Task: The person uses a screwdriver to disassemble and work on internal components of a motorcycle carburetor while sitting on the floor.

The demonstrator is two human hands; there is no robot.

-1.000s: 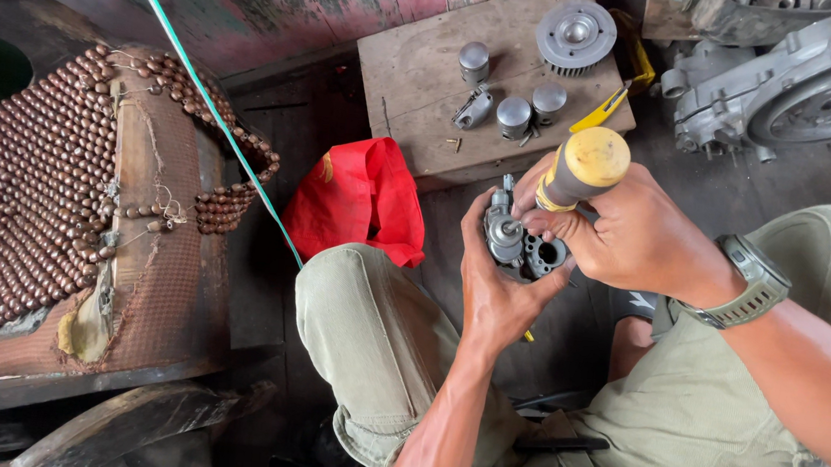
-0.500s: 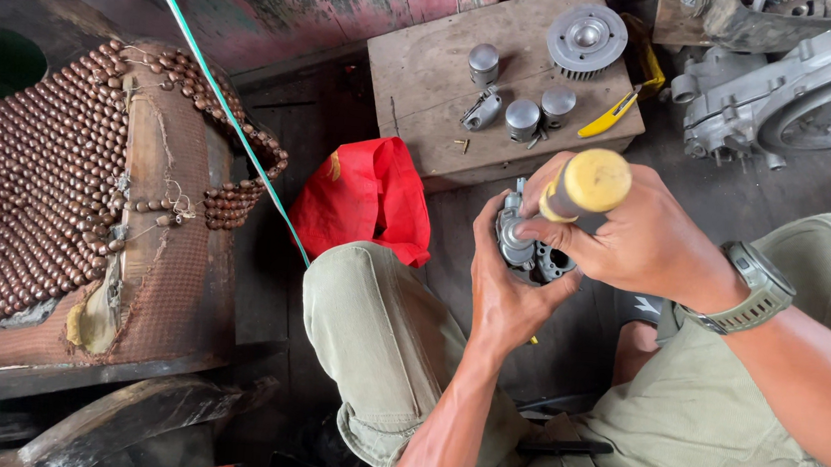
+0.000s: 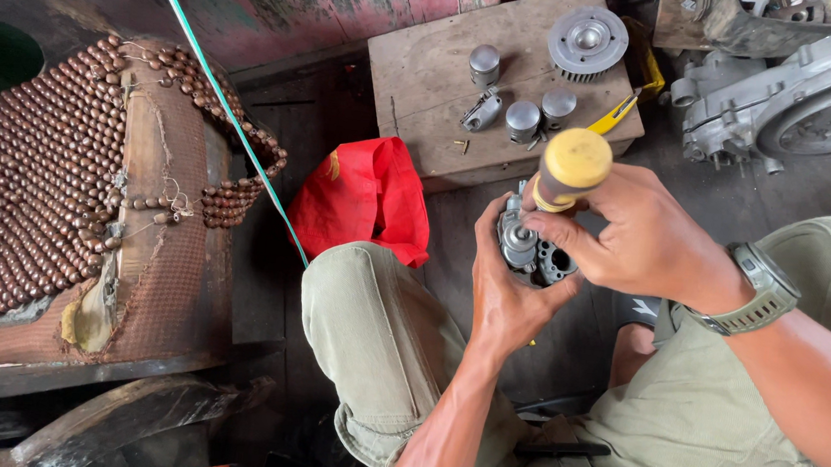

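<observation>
Gripped in the left hand [image 3: 511, 292], a small grey metal engine part [image 3: 531, 251] is being worked with a yellow-handled screwdriver [image 3: 567, 169] clasped by the right hand [image 3: 636, 238], calling for steady turning.

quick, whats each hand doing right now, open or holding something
Left hand: closed around a small grey metal engine part, held from below.
Right hand: closed on a yellow-handled tool, its tip at the part.

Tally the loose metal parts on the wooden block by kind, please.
Small round cylinders: 3
Toothed gear wheel: 1
Small angular bracket piece: 1
Total on the wooden block: 5
</observation>
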